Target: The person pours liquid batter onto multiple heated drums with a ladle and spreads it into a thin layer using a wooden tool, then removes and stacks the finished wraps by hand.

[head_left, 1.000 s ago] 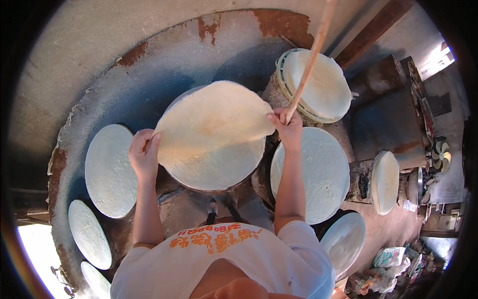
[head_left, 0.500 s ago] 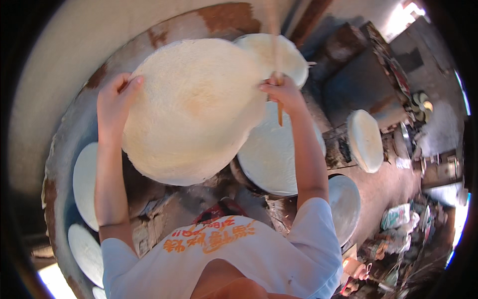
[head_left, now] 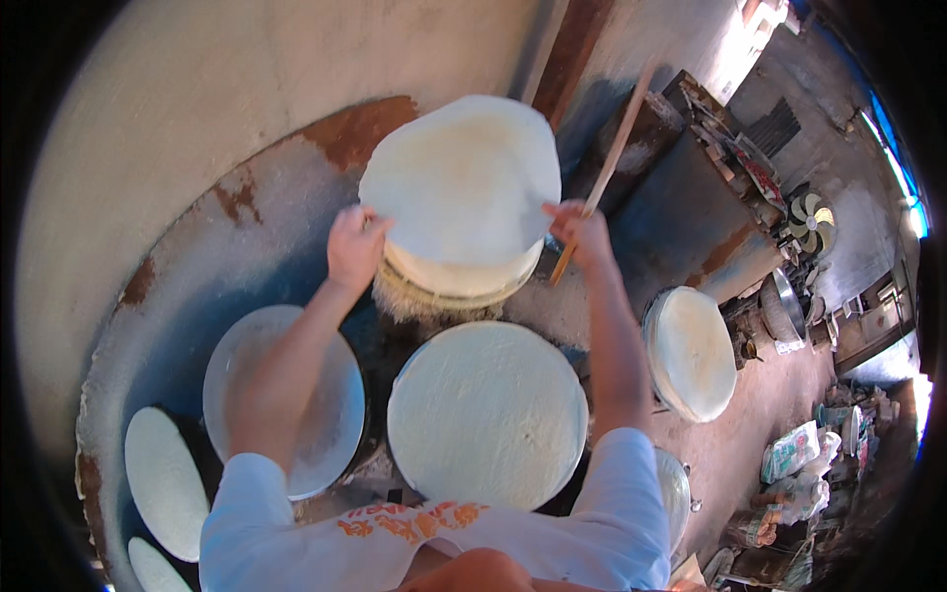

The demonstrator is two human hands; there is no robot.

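A large thin pancake [head_left: 459, 168] is stretched between my hands, over a stack of pale pancakes [head_left: 459, 274] on a round straw-edged base. My left hand [head_left: 357, 247] pinches its left edge. At its right edge, my right hand [head_left: 580, 232] is closed on the sheet and also round a long wooden stick [head_left: 623, 143], which slants up to the right. Below the stack, a round griddle [head_left: 488, 414] is covered with pale batter or a pancake. A bare grey round griddle [head_left: 271, 340] lies partly behind my left forearm.
More pale rounds [head_left: 163, 483] line the left side along the curved wall [head_left: 197, 247]. To the right sits another pancake stack [head_left: 695, 353], with a covered griddle [head_left: 674, 498] below it. Beyond are a dark metal box [head_left: 681, 207], a fan [head_left: 811, 222], metal basins [head_left: 782, 304] and bags [head_left: 789, 452].
The pancake has moved from above the left griddle, right and away from me, onto the stack. The view has shifted, uncovering the bare griddle. The stick now tilts right.
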